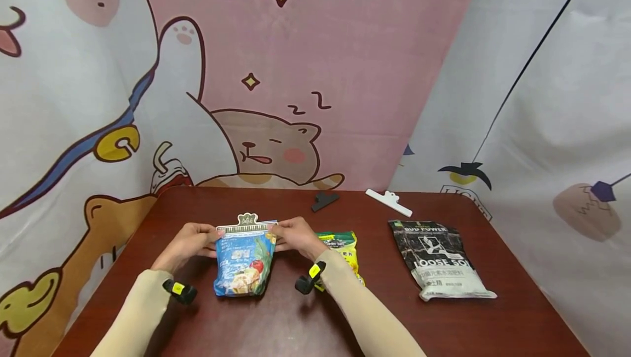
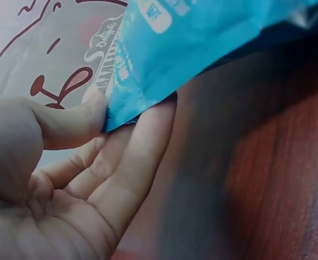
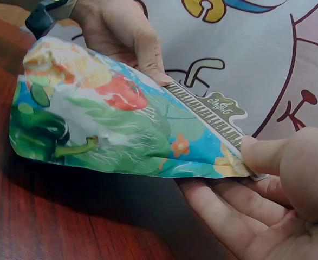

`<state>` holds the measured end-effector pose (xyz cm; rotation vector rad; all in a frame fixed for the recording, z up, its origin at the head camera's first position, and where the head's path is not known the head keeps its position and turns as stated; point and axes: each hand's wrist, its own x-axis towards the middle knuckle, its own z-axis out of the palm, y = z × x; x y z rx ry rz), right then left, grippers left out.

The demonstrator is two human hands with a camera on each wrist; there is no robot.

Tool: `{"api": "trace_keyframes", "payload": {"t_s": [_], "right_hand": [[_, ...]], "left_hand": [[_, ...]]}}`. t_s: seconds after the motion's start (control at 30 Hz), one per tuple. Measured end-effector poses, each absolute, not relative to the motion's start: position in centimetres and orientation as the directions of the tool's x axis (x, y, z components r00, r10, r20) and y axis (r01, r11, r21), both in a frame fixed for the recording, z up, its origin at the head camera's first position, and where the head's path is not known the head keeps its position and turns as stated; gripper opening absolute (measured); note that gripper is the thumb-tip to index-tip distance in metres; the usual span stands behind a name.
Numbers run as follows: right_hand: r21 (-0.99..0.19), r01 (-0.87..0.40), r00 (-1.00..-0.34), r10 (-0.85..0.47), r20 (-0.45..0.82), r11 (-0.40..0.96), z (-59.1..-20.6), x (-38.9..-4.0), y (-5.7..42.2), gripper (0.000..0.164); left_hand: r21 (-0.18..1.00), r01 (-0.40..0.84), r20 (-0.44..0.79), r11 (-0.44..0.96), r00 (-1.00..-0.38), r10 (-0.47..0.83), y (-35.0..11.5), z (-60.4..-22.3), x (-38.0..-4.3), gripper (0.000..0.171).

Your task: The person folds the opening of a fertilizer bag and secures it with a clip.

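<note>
A blue bag (image 1: 242, 264) printed with vegetables has a clip (image 1: 246, 224) with a piano-key pattern along its top edge. My left hand (image 1: 189, 245) pinches the bag's top left corner, thumb in front and fingers behind. At the opposite corner, my right hand (image 1: 298, 236) grips the bag and the clip's end between thumb and fingers. In the right wrist view the bag (image 3: 104, 119) is tilted, with shadow on the table beneath it. The left wrist view shows the thumb by the clip (image 2: 105, 59).
A yellow and green bag (image 1: 351, 247) lies partly hidden behind my right forearm. Further right is a black and white bag (image 1: 439, 261). Along the table's back edge lie a black clip (image 1: 324, 201) and a white clip (image 1: 389, 201). A printed curtain (image 1: 345, 45) hangs behind the table (image 1: 266, 324).
</note>
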<state>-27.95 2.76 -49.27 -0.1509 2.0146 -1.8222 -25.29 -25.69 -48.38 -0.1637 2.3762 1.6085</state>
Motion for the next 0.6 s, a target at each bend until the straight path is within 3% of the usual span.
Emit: {"api": "trace_keyframes", "payload": {"t_s": [0.23, 0.6], "right_hand": [[-0.956, 0.237, -0.911, -0.301, -0.281, 0.175, -49.80, -28.43, 2.72, 0.033], [-0.923, 0.234, -0.903, -0.282, -0.323, 0.307, -49.71, -27.89, 2.72, 0.028]], "left_hand": [[0.870, -0.274, -0.318, 0.410, -0.947, 0.040, -25.67, -48.98, -25.77, 0.044], [0.830, -0.257, -0.328, 0.494, -0.943, 0.060, -25.14, -49.30, -26.05, 0.032]]}}
